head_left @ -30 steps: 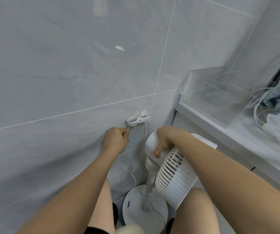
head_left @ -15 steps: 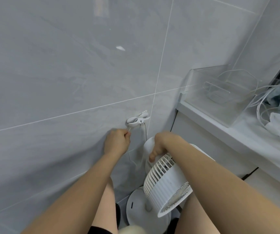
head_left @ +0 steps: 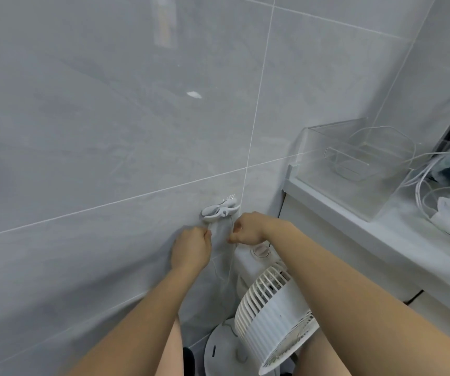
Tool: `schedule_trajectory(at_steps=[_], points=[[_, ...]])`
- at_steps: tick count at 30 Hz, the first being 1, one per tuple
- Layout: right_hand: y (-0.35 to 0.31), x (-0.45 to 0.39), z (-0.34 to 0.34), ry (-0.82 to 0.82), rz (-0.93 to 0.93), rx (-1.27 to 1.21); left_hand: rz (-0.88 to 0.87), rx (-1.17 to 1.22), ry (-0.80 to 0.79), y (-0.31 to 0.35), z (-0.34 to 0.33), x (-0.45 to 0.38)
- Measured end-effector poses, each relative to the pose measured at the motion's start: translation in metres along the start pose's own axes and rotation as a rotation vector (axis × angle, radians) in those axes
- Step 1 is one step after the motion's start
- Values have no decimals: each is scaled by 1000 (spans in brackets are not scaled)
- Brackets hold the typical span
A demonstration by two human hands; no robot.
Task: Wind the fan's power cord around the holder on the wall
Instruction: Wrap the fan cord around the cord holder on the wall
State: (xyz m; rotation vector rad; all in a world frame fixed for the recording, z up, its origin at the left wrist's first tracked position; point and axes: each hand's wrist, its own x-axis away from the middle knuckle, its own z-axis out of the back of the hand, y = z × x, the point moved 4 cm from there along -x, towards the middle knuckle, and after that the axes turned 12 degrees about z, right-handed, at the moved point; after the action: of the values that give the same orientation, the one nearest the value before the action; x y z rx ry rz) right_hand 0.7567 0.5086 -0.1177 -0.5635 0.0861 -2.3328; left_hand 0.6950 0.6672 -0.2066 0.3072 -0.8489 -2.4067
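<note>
Pinching thin white cord (head_left: 230, 228), both hands (head_left: 191, 249), below glossy plastic holder (head_left: 219, 210)

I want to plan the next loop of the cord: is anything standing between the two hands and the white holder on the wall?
Nothing visible does. The left hand and right hand are just below the white plastic holder on the grey tiled wall, with only the thin white power cord between them.

no text, label, brand or number can be read anywhere here.
</note>
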Motion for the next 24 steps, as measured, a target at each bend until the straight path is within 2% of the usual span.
schedule_trajectory(at_steps=[3, 6, 8, 11, 14, 17, 21, 24], points=[[0, -9, -6, -34, 18, 21, 26, 3, -28, 1, -5, -6], [1, -18, -3, -33, 50, 14, 66, 226, -133, 1, -15, -7], [4, -23, 6, -7, 65, -71, 100, 395, -143, -1, -19, -3], [16, -24, 23, 40, 30, -244, 124, 506, -112, -8, -17, 2], [27, -29, 18, 51, -27, -372, 170, 553, -95, -10, -13, 3], [24, -38, 1, 47, -5, -406, 185, 560, -89, -6, -12, 1], [17, -41, -8, 126, 4, -704, 237, 639, -164, 0, -23, 1], [13, -36, -14, 90, 77, -752, 296, 672, -218, 11, -28, 1]])
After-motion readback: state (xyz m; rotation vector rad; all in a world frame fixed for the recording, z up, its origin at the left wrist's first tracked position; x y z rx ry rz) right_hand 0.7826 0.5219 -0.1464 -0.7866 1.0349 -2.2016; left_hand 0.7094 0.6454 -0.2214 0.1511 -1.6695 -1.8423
